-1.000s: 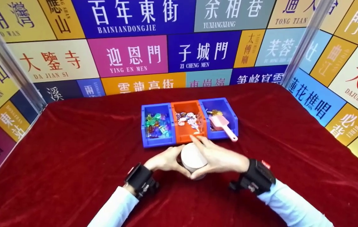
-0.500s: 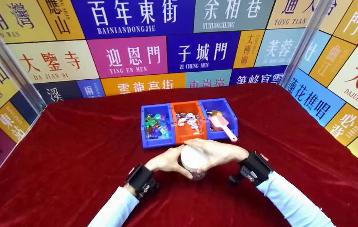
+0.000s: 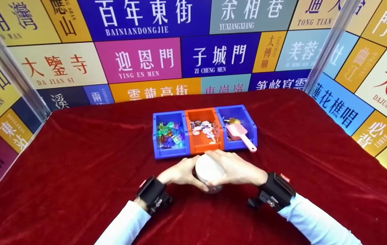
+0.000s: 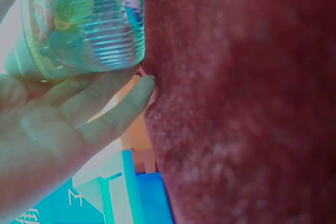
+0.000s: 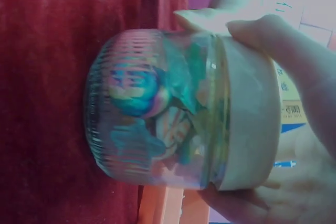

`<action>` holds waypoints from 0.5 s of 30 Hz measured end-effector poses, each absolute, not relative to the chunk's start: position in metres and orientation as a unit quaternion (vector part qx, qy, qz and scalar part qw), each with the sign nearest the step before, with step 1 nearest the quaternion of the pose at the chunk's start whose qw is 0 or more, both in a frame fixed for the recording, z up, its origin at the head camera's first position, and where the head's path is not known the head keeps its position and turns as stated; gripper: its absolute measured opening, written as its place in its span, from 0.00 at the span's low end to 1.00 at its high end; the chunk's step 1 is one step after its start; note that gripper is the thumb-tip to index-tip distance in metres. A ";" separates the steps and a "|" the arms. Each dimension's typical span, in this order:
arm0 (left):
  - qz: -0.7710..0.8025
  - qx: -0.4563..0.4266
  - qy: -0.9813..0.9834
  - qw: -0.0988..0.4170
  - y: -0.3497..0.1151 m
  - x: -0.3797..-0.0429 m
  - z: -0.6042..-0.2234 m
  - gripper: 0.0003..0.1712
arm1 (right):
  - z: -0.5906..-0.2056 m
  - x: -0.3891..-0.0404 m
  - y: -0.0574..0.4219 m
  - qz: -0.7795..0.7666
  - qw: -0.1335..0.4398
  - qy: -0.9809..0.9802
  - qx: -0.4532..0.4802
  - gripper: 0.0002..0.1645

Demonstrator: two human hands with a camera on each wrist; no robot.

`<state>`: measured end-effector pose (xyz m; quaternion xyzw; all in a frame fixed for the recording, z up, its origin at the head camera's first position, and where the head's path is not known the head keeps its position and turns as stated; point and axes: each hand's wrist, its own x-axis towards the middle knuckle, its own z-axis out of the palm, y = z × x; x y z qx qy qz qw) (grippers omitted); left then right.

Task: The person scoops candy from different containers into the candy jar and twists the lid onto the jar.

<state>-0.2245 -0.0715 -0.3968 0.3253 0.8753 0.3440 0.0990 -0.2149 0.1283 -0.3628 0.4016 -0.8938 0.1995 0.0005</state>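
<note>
A clear ribbed glass jar (image 5: pixel 147 103) stands upright on the red cloth, between both hands. Colourful wrapped pieces and small shiny trinkets fill it. Its round white lid (image 3: pixel 208 168) sits on top. My left hand (image 3: pixel 181 173) holds the jar from the left, thumb at the near side. In the left wrist view, the fingers (image 4: pixel 113 119) of that hand pass along the jar's far side. From the right, my right hand (image 3: pixel 241 169) grips the lid, thumb on the near edge and fingers round the far edge.
Behind the jar three joined bins stand in a row: a blue bin (image 3: pixel 172 155) with coloured gems, an orange bin (image 3: pixel 200 149) with wrapped candies, and another blue bin (image 3: pixel 255 134) with a pink scoop (image 3: pixel 243 135). Red cloth (image 3: pixel 77 163) covers the table; printed panels stand behind.
My right hand has changed its hold on the lid: its fingers turned round the far edge, then came back a little. The left hand and jar stay nearly in place.
</note>
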 end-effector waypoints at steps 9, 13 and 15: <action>0.334 0.328 0.879 0.086 -0.071 -0.225 -0.398 0.45 | -0.370 -0.209 0.124 0.168 0.091 -0.901 0.389 0.43; 0.331 0.339 0.878 0.073 -0.071 -0.225 -0.398 0.44 | -0.374 -0.206 0.123 0.162 0.128 -0.901 0.382 0.43; 0.327 0.341 0.879 0.069 -0.071 -0.226 -0.398 0.44 | -0.376 -0.204 0.122 0.156 0.144 -0.901 0.379 0.45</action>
